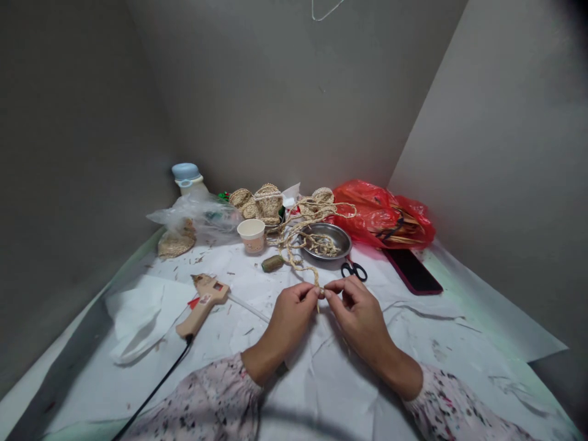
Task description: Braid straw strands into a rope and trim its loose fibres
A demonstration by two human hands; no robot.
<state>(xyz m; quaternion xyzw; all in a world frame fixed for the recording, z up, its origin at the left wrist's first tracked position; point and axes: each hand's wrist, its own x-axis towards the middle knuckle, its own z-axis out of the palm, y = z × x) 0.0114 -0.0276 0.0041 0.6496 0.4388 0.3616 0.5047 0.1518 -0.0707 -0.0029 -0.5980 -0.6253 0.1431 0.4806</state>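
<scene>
A braided straw cord [315, 273] runs from the pile at the back down to my two hands, which meet near the middle of the table. My left hand [294, 309] pinches the cord's near end between thumb and forefinger. Close against it, my right hand [357, 309] is closed too, its thumb and fingertip on the same coiled end. The small coil is mostly hidden by the fingertips, and a loose strand hangs below. Just beyond the hands lie black-handled scissors [353, 271] and a steel bowl [340, 250] holding straw scraps.
A glue gun [202, 309] with its black cable rests at left beside crumpled white paper [138, 318]. Behind stand a paper cup [252, 237], a green thread spool [272, 263], woven straw pieces [269, 205] and a blue-lidded bottle [186, 174]. A red bag [367, 211] and phone [416, 271] lie right.
</scene>
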